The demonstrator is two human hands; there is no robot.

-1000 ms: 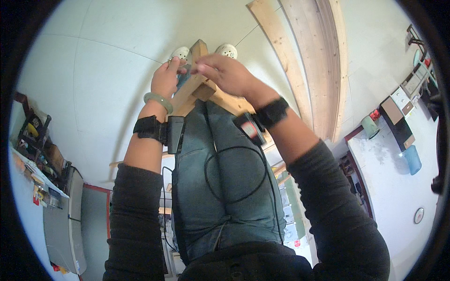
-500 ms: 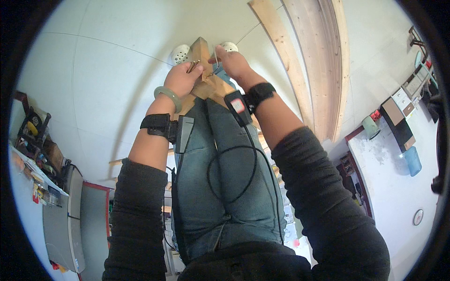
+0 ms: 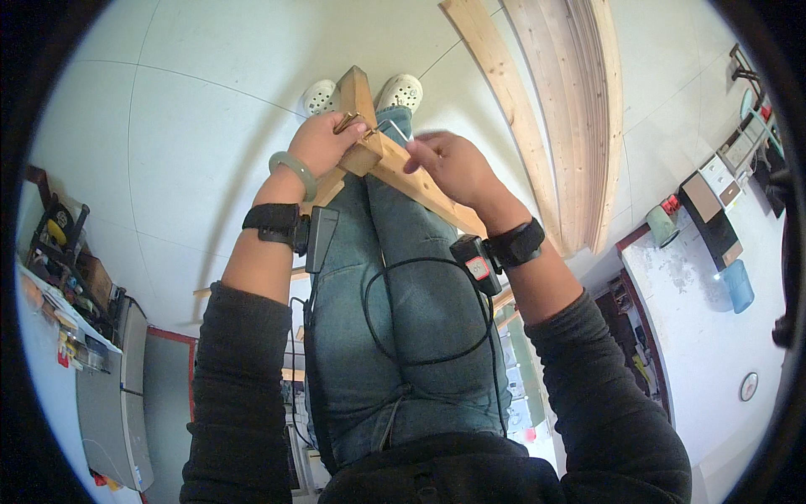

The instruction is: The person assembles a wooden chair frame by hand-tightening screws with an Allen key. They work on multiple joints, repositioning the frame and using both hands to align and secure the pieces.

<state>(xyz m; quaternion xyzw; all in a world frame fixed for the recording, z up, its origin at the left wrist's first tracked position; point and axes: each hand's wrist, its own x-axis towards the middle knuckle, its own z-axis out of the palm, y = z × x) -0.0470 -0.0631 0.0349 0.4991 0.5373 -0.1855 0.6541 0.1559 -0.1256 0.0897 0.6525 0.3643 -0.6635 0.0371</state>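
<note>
Nearest the camera, dark sleeves are coming in from the lower edge, and a black cable (image 3: 420,336) is looping across the person's jeans (image 3: 403,319). Each wrist is wearing a black strap with a small device, and the left wrist is also carrying a pale green bangle (image 3: 293,170). Farther out, the left hand (image 3: 323,143) is closing its grip around the joint of a wooden frame piece (image 3: 363,134) resting over the knees, with thumb and fingers clamped on the wood beside a brass-coloured screw. Just to its right, the right hand (image 3: 449,164) is pinching its grip shut on a small bent metal key (image 3: 391,130), whose tip is meeting the wood. Beyond, white clogs (image 3: 401,91) are standing on the pale floor (image 3: 185,101), and long wooden planks (image 3: 554,109) are lying to the right.
</note>
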